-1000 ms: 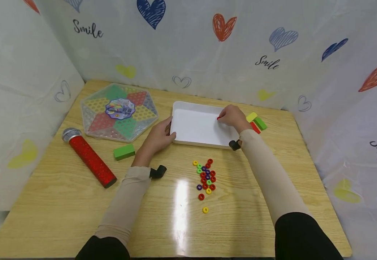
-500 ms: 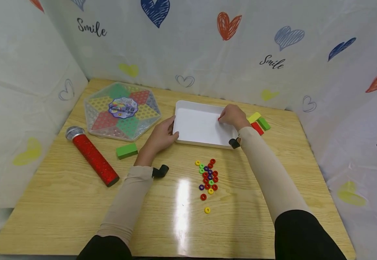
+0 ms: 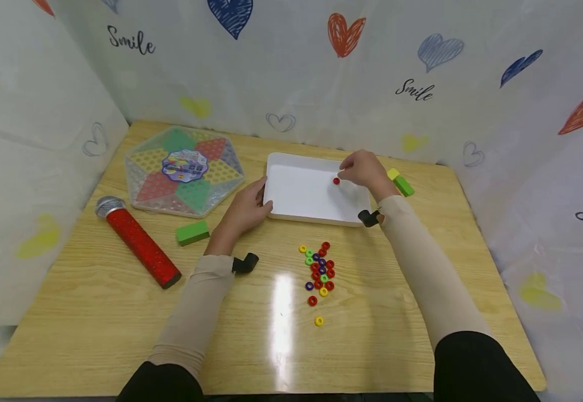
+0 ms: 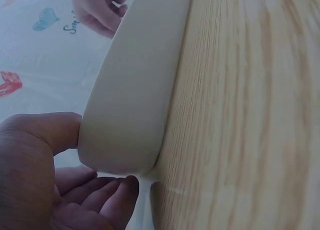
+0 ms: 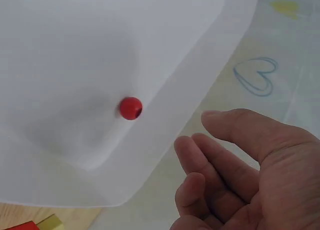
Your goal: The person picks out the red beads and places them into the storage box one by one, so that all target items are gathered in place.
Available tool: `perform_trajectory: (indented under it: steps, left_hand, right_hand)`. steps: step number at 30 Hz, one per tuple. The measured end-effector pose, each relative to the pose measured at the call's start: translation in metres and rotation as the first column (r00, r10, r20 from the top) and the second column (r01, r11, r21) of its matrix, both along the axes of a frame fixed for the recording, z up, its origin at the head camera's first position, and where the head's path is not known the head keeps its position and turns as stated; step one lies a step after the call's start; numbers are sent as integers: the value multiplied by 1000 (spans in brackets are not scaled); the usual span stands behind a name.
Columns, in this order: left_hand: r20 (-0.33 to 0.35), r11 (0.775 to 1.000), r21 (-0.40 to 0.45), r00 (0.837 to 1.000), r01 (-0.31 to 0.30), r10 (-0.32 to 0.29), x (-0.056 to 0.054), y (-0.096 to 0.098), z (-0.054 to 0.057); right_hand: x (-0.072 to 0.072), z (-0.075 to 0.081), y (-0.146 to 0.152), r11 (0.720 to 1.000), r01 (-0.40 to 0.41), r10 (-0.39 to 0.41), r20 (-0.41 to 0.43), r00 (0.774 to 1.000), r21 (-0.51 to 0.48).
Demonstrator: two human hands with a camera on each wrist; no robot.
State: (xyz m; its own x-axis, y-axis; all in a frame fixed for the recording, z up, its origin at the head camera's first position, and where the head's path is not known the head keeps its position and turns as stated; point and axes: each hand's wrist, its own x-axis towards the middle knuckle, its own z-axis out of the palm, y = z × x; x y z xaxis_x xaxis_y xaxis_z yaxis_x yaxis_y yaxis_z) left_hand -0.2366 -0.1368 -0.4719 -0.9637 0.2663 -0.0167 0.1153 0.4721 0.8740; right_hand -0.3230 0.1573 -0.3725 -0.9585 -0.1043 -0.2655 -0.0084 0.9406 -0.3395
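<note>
My left hand (image 3: 243, 209): thumb and fingers gripping the white tray (image 3: 296, 190) at its left end. My right hand (image 3: 364, 172): fingers loosely parted, holding nothing, near a red bead (image 3: 336, 181) inside the tray. Table (image 3: 241, 335): pale wood-grain. Surround: white sheeting (image 3: 296, 84), printed hearts (image 3: 339, 40), "Smile" lettering (image 3: 132, 40). Hexagonal box (image 3: 156, 187): label (image 3: 185, 166) illegible.

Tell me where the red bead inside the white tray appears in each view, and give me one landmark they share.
Head: right of centre and slightly above it, the red bead lies inside the tray beside the right hand.
Left wrist: not in this picture.
Right wrist: left of centre, about mid-height.
Shared landmark: the white tray, in all three views; the left wrist view shows its outer wall.
</note>
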Motion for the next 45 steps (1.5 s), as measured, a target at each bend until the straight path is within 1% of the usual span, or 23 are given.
perform_trajectory:
  steps: [2, 5, 11, 13, 16, 20, 27, 31, 35, 40, 45]
  left_hand:
    - [9, 1000, 15, 1000, -7, 7, 0, -2, 1]
    - [25, 999, 48, 1000, -9, 8, 0, -4, 2]
    - [29, 996, 86, 1000, -3, 0, -2, -2, 0]
    - [29, 995, 99, 1000, 4, -7, -2, -1, -1]
    - [30, 994, 110, 999, 9, -13, -3, 1, -1]
    - [38, 994, 111, 999, 1, -5, -2, 1, -1]
    - [44, 993, 117, 999, 7, -12, -2, 2, 0]
    - [46, 993, 116, 999, 8, -14, -3, 3, 0]
    - [46, 994, 110, 999, 7, -12, -3, 3, 1]
    - [59, 994, 112, 998, 2, -8, -3, 3, 0]
    - [63, 992, 122, 998, -4, -4, -4, 4, 0]
  right_hand:
    - [6, 6, -1, 999, -21, 20, -31, 999, -25]
    - [18, 11, -2, 996, -55, 50, -72, 996, -71]
    - [50, 13, -1, 974, -147, 123, -143, 982, -171]
    - [62, 11, 0, 964, -181, 153, -151, 977, -195]
    - [78, 8, -1, 952, -228, 198, -155, 968, -206]
    - [98, 1, -4, 941, -277, 251, -147, 957, -196]
    - [125, -16, -2, 935, -299, 281, -112, 953, -190]
    - [136, -29, 0, 938, -308, 293, -110, 950, -160]
    - [143, -38, -1, 941, -311, 298, -112, 948, -132]
    - [149, -44, -4, 944, -303, 291, -107, 951, -128]
    - [150, -48, -4, 940, -317, 305, -105, 947, -129]
